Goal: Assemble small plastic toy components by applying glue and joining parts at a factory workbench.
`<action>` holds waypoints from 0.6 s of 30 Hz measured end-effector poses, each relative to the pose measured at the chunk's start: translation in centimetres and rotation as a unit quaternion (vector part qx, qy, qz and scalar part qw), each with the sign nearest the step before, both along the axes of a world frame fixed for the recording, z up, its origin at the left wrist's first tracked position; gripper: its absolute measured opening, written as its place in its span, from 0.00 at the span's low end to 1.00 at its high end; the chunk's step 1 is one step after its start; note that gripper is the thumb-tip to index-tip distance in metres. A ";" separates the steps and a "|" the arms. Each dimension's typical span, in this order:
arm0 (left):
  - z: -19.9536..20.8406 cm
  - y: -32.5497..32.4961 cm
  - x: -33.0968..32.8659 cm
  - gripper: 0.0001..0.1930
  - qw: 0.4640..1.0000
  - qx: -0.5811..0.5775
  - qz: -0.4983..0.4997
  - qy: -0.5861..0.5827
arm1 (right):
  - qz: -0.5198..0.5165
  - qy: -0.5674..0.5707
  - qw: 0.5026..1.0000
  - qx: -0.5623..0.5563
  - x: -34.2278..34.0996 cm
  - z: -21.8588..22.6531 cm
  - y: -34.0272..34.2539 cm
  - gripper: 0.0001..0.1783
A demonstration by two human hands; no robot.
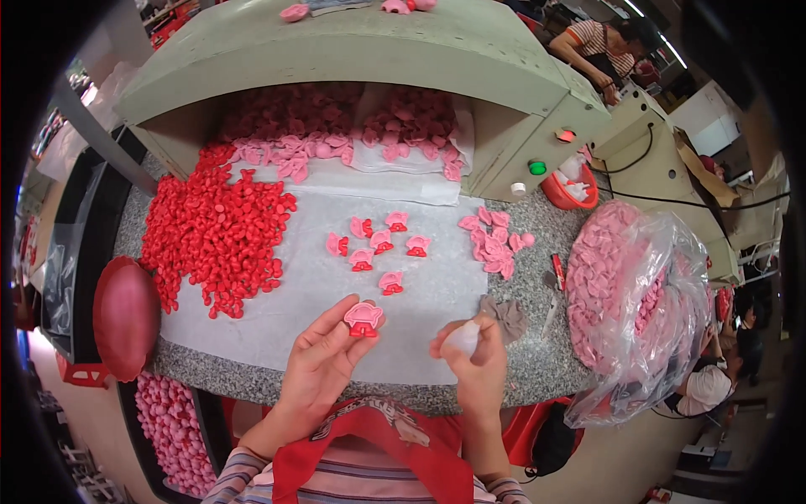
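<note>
My left hand [317, 354] pinches a small pink-and-red plastic figure part [363, 319], a pink top joined to a red base, above the white paper sheet [403, 353]. Closed round a small whitish squeeze bottle [463, 338], my right hand [480, 357] is held to the right of that part, apart from it. Just beyond my hands, several similar pink-and-red parts [381, 242] lie on the sheet. A heap of small red pieces [218, 231] spreads to the left, and loose pink pieces [495, 244] lie to the right. A crumpled grey cloth [505, 317] rests beside my right hand.
A pale green machine housing [353, 46] stands at the back, with pink pieces inside its opening. At right sits a clear plastic bag [663, 286] of pink pieces; behind it is a red bowl [571, 191]. A red basin [102, 323] stands left. Another person [600, 50] works at far right.
</note>
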State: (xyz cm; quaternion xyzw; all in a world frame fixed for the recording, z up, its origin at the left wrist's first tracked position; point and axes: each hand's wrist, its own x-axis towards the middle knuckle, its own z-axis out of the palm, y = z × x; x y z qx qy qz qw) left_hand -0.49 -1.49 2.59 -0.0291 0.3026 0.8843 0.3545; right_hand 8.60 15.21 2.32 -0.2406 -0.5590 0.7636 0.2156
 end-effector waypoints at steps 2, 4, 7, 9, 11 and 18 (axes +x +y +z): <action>-0.4 0.3 0.1 0.22 1.000 -0.003 -0.002 -0.015 | -0.166 -0.102 0.943 0.269 0.3 -3.7 3.2 0.06; -0.7 0.8 0.2 0.22 1.000 -0.007 -0.012 -0.022 | -0.171 -0.178 0.876 0.414 1.5 -4.7 5.8 0.06; -1.1 1.8 0.3 0.22 0.999 -0.008 -0.033 -0.032 | -0.151 -0.267 0.784 0.540 2.6 -6.1 7.2 0.07; -1.3 2.4 0.6 0.22 0.998 -0.004 -0.047 -0.038 | -0.133 -0.290 0.784 0.532 2.8 -6.2 7.1 0.08; -1.3 2.8 0.7 0.21 0.997 0.006 -0.064 -0.036 | -0.131 -0.138 0.892 0.411 2.3 -4.6 5.1 0.09; -1.1 3.1 1.1 0.19 0.997 0.008 -0.061 -0.047 | -0.011 0.019 0.898 0.440 0.2 1.8 -0.9 0.15</action>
